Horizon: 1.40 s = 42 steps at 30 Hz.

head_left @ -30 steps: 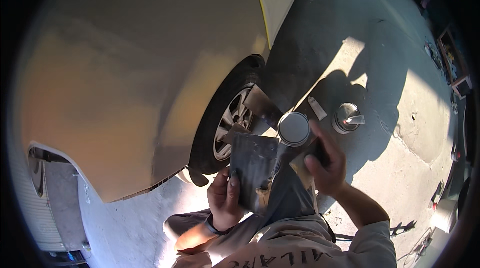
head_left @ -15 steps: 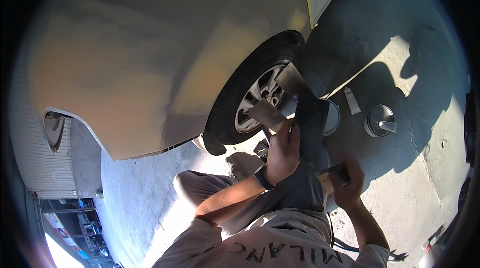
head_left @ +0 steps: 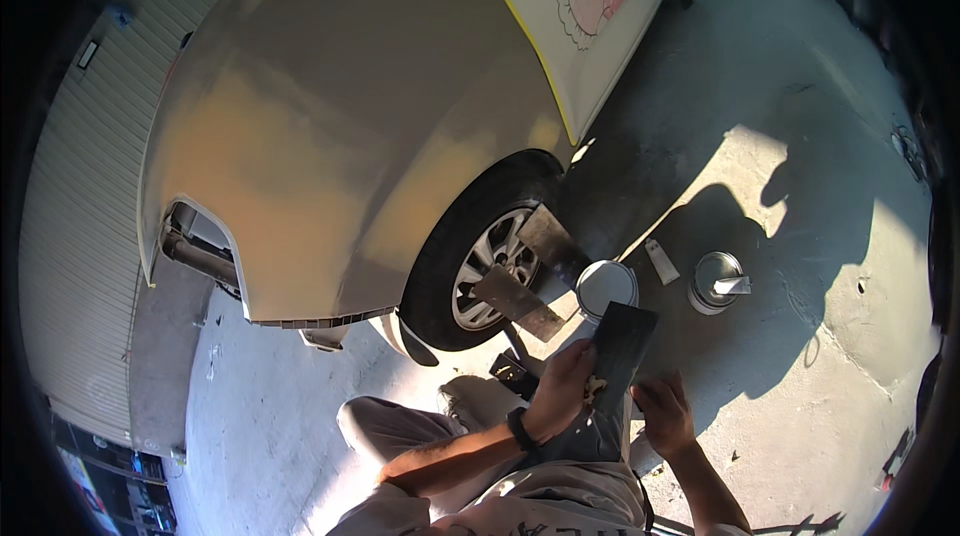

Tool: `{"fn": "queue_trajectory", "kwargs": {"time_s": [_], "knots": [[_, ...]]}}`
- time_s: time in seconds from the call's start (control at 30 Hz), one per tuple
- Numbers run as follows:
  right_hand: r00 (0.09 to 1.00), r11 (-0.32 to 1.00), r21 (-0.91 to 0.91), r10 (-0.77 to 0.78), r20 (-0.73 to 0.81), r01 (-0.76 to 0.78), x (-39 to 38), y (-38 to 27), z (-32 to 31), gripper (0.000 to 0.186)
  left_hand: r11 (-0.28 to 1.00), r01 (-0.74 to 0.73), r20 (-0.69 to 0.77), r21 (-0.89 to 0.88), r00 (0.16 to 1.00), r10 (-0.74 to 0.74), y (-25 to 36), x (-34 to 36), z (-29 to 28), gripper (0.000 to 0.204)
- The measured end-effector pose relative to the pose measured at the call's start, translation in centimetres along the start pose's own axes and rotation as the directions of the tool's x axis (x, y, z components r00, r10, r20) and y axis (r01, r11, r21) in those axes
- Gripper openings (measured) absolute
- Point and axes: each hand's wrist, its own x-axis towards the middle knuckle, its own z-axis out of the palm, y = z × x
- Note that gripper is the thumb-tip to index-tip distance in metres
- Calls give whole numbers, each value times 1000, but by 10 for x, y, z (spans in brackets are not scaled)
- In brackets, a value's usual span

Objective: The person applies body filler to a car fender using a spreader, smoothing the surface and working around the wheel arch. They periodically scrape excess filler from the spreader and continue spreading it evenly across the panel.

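Note:
My left hand (head_left: pixel 562 394), with a dark band at its wrist, grips a long dark rectangular board (head_left: pixel 628 341). A small tan lump (head_left: pixel 594 389) shows at the board's edge by my fingers. To the right of the board, my right hand (head_left: pixel 666 418) is closed with its fingers curled toward it. The dark flat scraper in it is mostly hidden by the fingers. Just beyond the board stands a round can (head_left: pixel 606 286) with a pale grey top. Two flat metal plates (head_left: pixel 518 302) jut out in front of the car wheel (head_left: pixel 490 271).
A car with a sanded, tan-patched fender (head_left: pixel 300 156) fills the upper left. On the concrete floor lie a white tube (head_left: pixel 661 262) and an open round tin (head_left: pixel 708 304) with a pale flat piece across it. A ribbed metal wall (head_left: pixel 85 266) stands far left.
My view has shifted back, so more of the car shows. The board has tilted and sits lower. My right hand has turned, and its scraper, plainly visible before, is mostly hidden.

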Motion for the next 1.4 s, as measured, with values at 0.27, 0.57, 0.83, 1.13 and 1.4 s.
{"fn": "queue_trajectory", "kwargs": {"time_s": [0.27,0.57,0.83,1.13,1.4], "knots": [[977,991,-118,41,-211,-67,-46,13,-38,26,625,-270,215,733,963,164,-17,24,54,30],[984,969,-168,175,-40,-180,-40,46,-52,27,814,-306,161,493,952,260,-25,57,47,28],[271,294,845,945,-186,-447,65,-29,-92,35,890,-293,332,349,927,175,55,-7,52,31],[580,531,299,808,103,-793,150,-222,-215,16,805,-199,166,559,978,127,239,-132,3,29],[640,569,293,696,325,-768,234,-334,-316,28,990,-140,408,-34,902,142,367,-287,65,49]]}}
